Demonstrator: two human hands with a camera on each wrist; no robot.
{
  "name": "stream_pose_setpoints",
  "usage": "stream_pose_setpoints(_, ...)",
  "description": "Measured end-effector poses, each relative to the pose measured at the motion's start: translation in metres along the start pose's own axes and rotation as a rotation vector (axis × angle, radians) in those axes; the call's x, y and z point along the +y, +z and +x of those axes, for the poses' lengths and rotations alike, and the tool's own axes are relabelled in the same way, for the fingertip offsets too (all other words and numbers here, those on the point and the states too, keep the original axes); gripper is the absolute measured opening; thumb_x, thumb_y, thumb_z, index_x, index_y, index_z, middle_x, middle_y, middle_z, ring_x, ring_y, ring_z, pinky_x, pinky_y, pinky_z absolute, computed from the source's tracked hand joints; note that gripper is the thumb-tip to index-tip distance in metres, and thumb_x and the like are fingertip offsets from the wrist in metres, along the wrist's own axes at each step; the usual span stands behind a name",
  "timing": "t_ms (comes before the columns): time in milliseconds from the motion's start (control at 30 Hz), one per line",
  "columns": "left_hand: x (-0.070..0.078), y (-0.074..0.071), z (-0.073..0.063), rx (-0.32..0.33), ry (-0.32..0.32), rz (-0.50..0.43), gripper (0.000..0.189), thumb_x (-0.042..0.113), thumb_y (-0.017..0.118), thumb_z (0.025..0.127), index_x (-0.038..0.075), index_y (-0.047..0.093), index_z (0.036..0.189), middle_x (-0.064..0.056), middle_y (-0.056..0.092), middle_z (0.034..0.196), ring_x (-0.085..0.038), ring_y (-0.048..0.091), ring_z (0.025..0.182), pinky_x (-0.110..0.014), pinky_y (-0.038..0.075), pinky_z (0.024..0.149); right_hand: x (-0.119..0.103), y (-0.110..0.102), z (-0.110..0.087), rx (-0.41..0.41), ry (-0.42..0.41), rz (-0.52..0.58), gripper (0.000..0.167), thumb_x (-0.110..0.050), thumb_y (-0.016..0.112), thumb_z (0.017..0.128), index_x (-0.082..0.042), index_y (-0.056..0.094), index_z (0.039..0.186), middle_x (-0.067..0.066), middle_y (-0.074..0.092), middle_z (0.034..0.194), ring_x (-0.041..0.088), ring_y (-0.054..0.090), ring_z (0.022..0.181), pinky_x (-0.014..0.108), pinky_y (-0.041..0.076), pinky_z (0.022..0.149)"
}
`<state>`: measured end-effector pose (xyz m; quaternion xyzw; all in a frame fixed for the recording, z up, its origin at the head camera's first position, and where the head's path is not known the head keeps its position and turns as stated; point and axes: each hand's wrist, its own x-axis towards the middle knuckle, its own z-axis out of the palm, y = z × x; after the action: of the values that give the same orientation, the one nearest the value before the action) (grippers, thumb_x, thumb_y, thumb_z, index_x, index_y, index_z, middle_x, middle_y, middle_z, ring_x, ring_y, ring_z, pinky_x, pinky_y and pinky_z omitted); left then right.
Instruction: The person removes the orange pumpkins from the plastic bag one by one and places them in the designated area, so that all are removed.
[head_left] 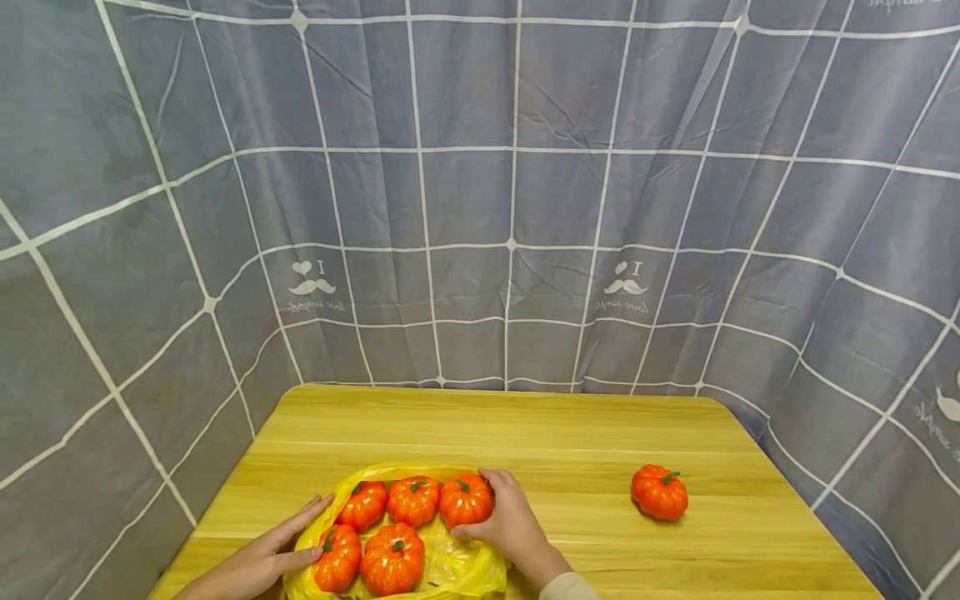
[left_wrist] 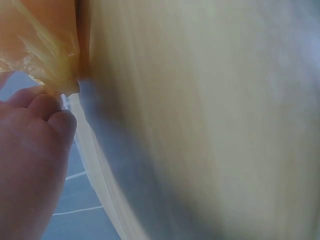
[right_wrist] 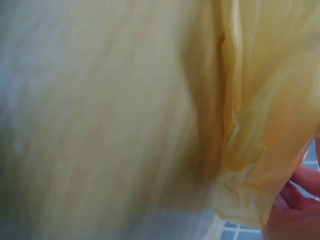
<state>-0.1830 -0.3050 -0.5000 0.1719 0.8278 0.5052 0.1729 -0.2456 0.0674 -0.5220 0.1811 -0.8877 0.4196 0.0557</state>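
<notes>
In the head view, a yellow plastic bag [head_left: 457,562] lies spread with its mouth up, several orange toy pumpkins [head_left: 393,560] inside it. At the bag's left rim is my left hand [head_left: 258,562], fingers stretched along the side and thumb against the nearest pumpkin [head_left: 337,557]. My right hand [head_left: 513,521] grips the rightmost pumpkin [head_left: 466,498] between thumb and fingers at the bag's right edge. Both wrist views are blurred; they show part of the left hand [left_wrist: 35,145] and of the right hand [right_wrist: 295,210] beside the bag's crumpled plastic.
Another orange toy pumpkin [head_left: 660,492] with a green stem stands alone on the right of the wooden table [head_left: 570,433]. A grey curtain with white grid lines [head_left: 465,200] hangs around the table's back and sides.
</notes>
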Motion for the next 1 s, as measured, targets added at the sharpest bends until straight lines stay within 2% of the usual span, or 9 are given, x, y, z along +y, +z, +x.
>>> stream_pose_setpoints(567,0.001,-0.0001,-0.0002,0.013,-0.014,0.014,0.07,0.021,0.053,0.106,-0.003,0.015,0.159,-0.039,-0.002,0.158,-0.058,-0.006,0.14,-0.08,0.009,0.102,-0.0022,-0.0011,-0.0014,0.002,-0.008,-0.006,0.087,-0.036,0.097,0.064,0.004,0.059,0.131,0.013,0.058,0.125,0.035,0.058,0.114,0.052,0.05,0.095)
stream_pose_setpoints(900,-0.0011,0.0,0.0002,-0.001,-0.009,-0.029,0.07,0.02,0.053,0.106,-0.004,0.013,0.159,-0.038,-0.004,0.157,-0.057,-0.009,0.14,-0.078,0.007,0.104,-0.0007,-0.0025,-0.0027,0.006,0.013,0.026,0.087,-0.034,0.097,0.063,0.003,0.059,0.132,0.014,0.057,0.128,0.035,0.057,0.116,0.052,0.05,0.096)
stream_pose_setpoints(967,-0.0014,-0.0001,0.0003,-0.005,0.001,-0.036,0.07,0.02,0.053,0.106,-0.005,0.013,0.159,-0.039,-0.005,0.157,-0.057,-0.009,0.14,-0.077,0.008,0.105,-0.0005,-0.0027,-0.003,0.01,0.01,0.029,0.087,-0.035,0.097,0.064,0.003,0.059,0.132,0.014,0.057,0.128,0.034,0.058,0.115,0.052,0.05,0.096)
stream_pose_setpoints(1000,-0.0015,-0.0002,0.0003,-0.007,0.001,-0.032,0.07,0.02,0.053,0.106,-0.004,0.013,0.159,-0.039,-0.005,0.157,-0.057,-0.009,0.14,-0.073,0.012,0.108,-0.0004,-0.0028,-0.0031,0.011,0.009,0.031,0.087,-0.035,0.097,0.064,0.003,0.059,0.132,0.014,0.057,0.128,0.034,0.058,0.115,0.052,0.05,0.096)
